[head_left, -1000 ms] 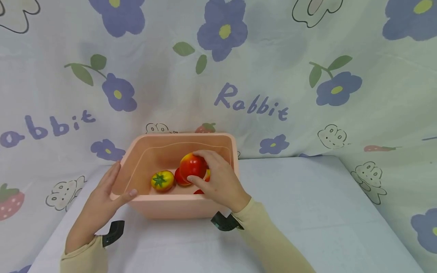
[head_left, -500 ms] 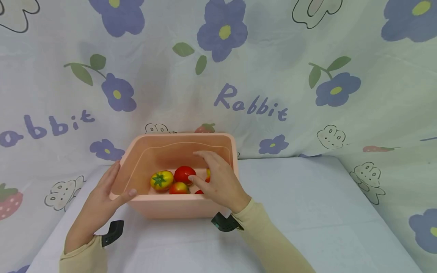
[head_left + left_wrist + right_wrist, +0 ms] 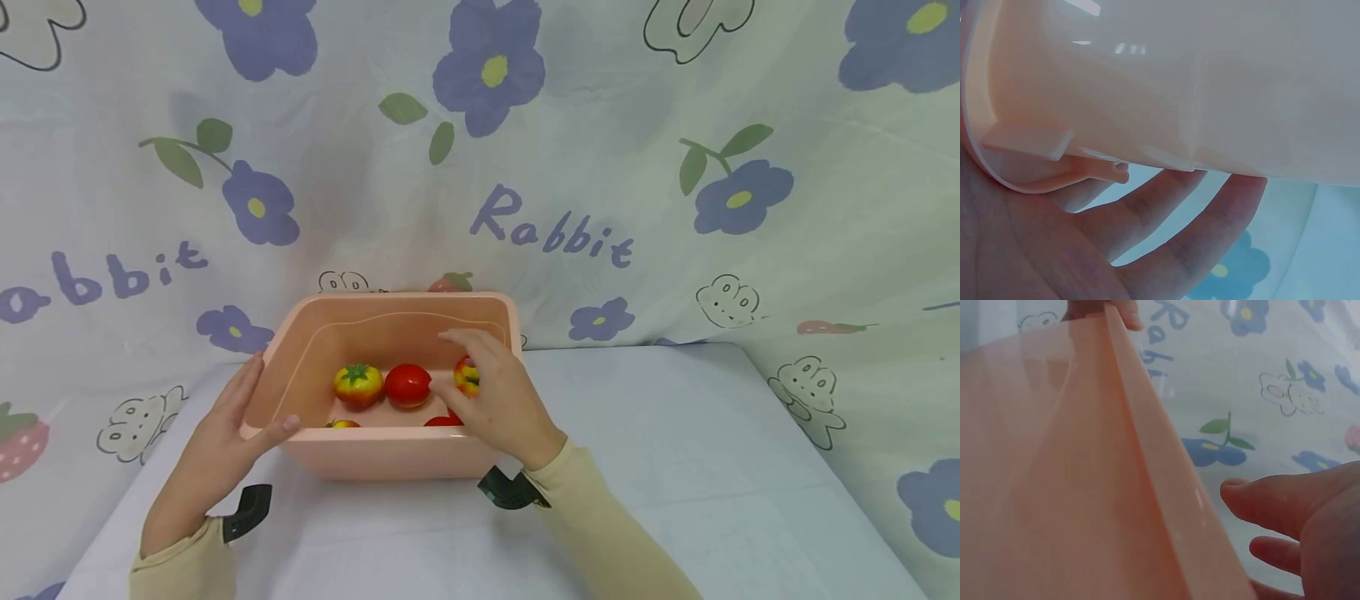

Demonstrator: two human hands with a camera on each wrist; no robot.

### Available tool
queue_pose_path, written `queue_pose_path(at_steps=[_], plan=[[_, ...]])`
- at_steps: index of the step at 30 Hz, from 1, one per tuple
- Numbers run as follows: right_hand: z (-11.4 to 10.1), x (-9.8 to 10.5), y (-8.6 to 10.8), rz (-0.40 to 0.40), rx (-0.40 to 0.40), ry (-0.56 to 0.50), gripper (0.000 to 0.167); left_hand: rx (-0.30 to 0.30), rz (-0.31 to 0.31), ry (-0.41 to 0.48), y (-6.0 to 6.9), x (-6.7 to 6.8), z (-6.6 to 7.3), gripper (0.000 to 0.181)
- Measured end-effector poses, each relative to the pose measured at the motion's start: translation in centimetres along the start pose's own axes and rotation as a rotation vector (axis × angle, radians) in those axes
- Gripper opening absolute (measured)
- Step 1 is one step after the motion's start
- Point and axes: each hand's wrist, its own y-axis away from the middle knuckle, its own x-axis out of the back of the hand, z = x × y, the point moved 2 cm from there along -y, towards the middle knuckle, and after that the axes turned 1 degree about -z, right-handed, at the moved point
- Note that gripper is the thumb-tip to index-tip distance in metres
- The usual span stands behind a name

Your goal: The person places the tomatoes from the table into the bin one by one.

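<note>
A peach plastic bin (image 3: pixel 390 454) stands on the white-covered table. My left hand (image 3: pixel 217 458) holds its front left corner, thumb over the rim and fingers against the outer side wall, as the left wrist view also shows. Inside lie several tomatoes: a yellow-red tomato (image 3: pixel 358 387) with a green top, a plain red tomato (image 3: pixel 408 386) beside it, and another yellow-red tomato (image 3: pixel 466 377) partly behind my right hand. The front wall mostly hides a red one (image 3: pixel 442 422) and a yellowish one (image 3: pixel 344 423). My right hand (image 3: pixel 504 396) hovers over the bin's right part, fingers relaxed, holding nothing visible.
A white sheet printed with flowers and rabbits (image 3: pixel 555 192) hangs right behind the bin. The table (image 3: pixel 675 433) stretches out to the right. Each wrist wears a black mount (image 3: pixel 251 511).
My right hand has let go of a red-yellow tomato, which dropped into the bin and rolled; the left yellow-red tomato also turned. The right hand then shifted slightly right. My left hand stayed put.
</note>
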Motion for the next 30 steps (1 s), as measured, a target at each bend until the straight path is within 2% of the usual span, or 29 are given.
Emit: queue_pose_path(at_steps=[10, 17, 25, 28, 30], plan=[[1.5, 1.7, 0.4, 0.067, 0.036, -0.012, 0.051, -0.001, 0.000, -0.016, -0.1, 0.1, -0.1, 0.097], [2.9, 3.0, 0.9, 0.098, 0.004, 0.012, 0.050, 0.003, 0.001, -0.019, 0.0, 0.1, -0.2, 0.098], [5.6, 5.1, 1.8, 0.136, -0.025, 0.073, 0.054, -0.069, 0.041, 0.033, 0.2, 0.3, -0.2, 0.093], [6.7, 5.9, 2.2, 0.142, -0.031, 0.082, 0.055, -0.065, 0.064, 0.053, 0.3, 0.5, -0.3, 0.089], [7.6, 6.4, 2.5, 0.144, -0.041, 0.097, 0.054, -0.041, 0.070, 0.048, 0.4, 0.6, -0.5, 0.087]])
